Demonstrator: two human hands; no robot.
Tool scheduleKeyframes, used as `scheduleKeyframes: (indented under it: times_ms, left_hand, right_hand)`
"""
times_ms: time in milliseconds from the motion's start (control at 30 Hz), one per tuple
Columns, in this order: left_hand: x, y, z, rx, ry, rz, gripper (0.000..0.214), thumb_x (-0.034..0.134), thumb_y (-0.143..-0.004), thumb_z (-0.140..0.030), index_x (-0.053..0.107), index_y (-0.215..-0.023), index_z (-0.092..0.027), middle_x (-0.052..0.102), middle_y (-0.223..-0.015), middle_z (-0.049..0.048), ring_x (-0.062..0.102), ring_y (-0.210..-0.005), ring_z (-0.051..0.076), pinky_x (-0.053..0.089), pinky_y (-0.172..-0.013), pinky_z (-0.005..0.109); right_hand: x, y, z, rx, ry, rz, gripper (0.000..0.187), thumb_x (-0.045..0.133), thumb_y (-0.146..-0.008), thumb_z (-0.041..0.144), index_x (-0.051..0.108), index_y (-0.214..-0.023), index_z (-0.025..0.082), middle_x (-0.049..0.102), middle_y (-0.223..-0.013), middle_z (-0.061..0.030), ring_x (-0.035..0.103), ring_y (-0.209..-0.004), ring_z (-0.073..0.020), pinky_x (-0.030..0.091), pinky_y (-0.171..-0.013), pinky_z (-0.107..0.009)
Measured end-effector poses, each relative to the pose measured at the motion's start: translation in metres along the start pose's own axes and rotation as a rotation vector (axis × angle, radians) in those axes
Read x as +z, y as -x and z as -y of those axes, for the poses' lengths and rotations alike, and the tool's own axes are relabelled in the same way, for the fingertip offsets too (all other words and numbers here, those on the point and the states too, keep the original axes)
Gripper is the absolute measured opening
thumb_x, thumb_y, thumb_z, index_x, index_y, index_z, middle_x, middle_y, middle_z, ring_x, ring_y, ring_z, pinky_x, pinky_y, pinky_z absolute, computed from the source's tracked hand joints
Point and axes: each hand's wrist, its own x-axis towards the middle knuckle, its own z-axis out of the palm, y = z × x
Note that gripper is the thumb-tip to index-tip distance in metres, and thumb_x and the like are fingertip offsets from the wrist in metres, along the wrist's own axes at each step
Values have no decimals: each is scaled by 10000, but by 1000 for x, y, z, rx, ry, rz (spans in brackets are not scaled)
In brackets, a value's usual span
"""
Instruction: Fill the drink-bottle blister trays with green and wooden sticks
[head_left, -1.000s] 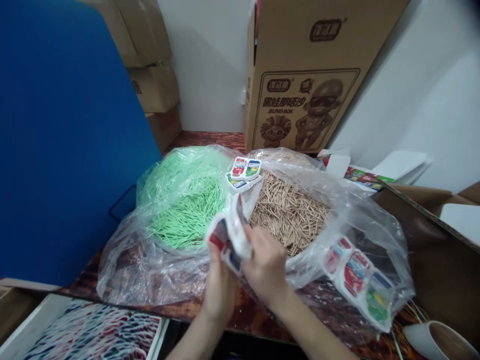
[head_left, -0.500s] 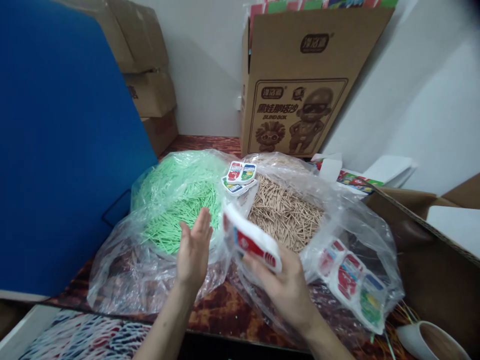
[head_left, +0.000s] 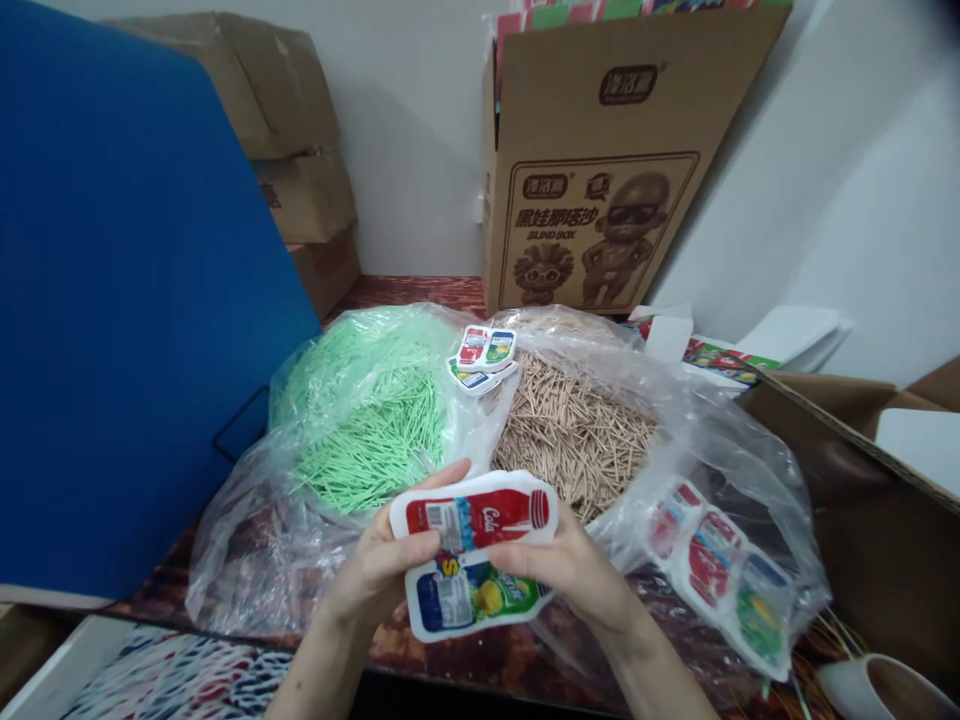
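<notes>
**Twin-bottle pack pinched in both hands over the near edge**

The pack [head_left: 472, 520], a white blister sheet with a red cola bottle above a blue-green one, is held off the table [head_left: 465, 650] above its near edge, just in front of the two open bags. The left hand [head_left: 375, 575] grips its left end, thumb over the top rim and fingers curled behind. The right hand [head_left: 577, 570] grips the right end, thumb pressed on the face between the two bottles. Both hands are closed on the pack; nothing else supports it.

What could go wrong, as I judge it:
- The sheet looks thin and glossy. A squeeze from both ends could buckle it, or it could slide out of a thumb pinch and drop onto the loose film.
- The bags sag open towards the hands. A wrist catching the film could drag out green sticks [head_left: 367, 430] or tan sticks [head_left: 577, 430], or tip the small packs [head_left: 484, 350] perched where the bags meet.
- A cup [head_left: 885, 690] stands at the near right corner, within reach of the right elbow.

The pack faces the camera, print side up. Its long axis runs left to right, roughly along the near edge with a slight tilt. The bottle necks appear to point right, the bases left.
</notes>
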Motion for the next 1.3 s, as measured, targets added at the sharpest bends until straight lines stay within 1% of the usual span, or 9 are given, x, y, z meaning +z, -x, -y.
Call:
scheduleKeyframes:
  times_ms: [133,400,567,767,867,1000,1067,1167,1300]
  left_hand:
    - [-3,2,-4,24,-111,-71,588,734,-730,-153,578,-1296,-192,699,-1165,124,671,-1023,310,534,-884,385]
    - [-11,13,-14,-9,-154,165,541,777,-689,-206,648,-1213,-238,584,-1337,113,568,-1183,348,485,-963,447]
    - [-4,30,-15,73,-302,-10,526,767,-704,-237,650,-1216,-268,599,-1323,100,537,-1222,347,450,-1008,445]
    - [26,40,-10,166,-561,-302,402,750,-708,-282,722,-1108,-271,628,-1289,65,481,-1277,352,347,-1092,466]
    - [25,38,-10,143,-504,-297,380,761,-695,-253,737,-1073,-266,642,-1270,65,489,-1269,355,324,-1103,480]
    - [7,36,-15,-106,-139,-169,434,827,-599,-215,748,-1023,-265,648,-1259,84,594,-1129,407,474,-950,554]
    - [3,34,-15,-163,-67,-171,464,823,-604,-199,735,-1055,-265,634,-1277,96,606,-1108,410,513,-895,545]
    - [6,31,-10,-122,-137,-238,512,789,-655,-193,690,-1151,-279,600,-1321,94,574,-1164,389,490,-942,517]
    - [14,26,1,14,-354,-281,479,769,-688,-260,689,-1161,-255,607,-1318,85,469,-1283,358,332,-1094,481]
  right_hand:
    - [3,7,-7,7,-67,-49,481,823,-660,281,657,-1100,179,739,-960,-67,687,-871,-200,539,-803,-315]
    - [5,17,-22,19,13,83,393,811,-673,321,697,-1001,138,736,-887,-61,671,-789,-190,529,-725,-289]
    - [15,21,-24,-85,171,-128,348,782,-707,311,696,-1011,166,722,-884,-55,654,-805,-195,528,-719,-288]
    - [14,9,-17,-85,27,-42,284,830,-639,265,701,-865,152,691,-775,-6,628,-759,-157,495,-713,-252]
    - [7,7,-17,-66,-48,-31,322,851,-605,262,696,-865,153,683,-750,5,626,-730,-144,488,-698,-239]
    - [7,12,-22,83,-175,112,495,889,-523,319,699,-949,152,705,-768,-21,657,-758,-179,505,-709,-263]
    - [9,12,-24,107,-187,41,505,893,-510,321,702,-948,155,708,-773,-22,661,-762,-178,509,-707,-256]
    - [10,10,-30,78,-149,-95,418,867,-561,338,706,-897,150,706,-788,-27,651,-730,-163,513,-686,-250]
    - [7,8,-40,55,-105,-145,331,831,-630,347,706,-858,141,684,-739,-10,606,-636,-123,482,-604,-216]
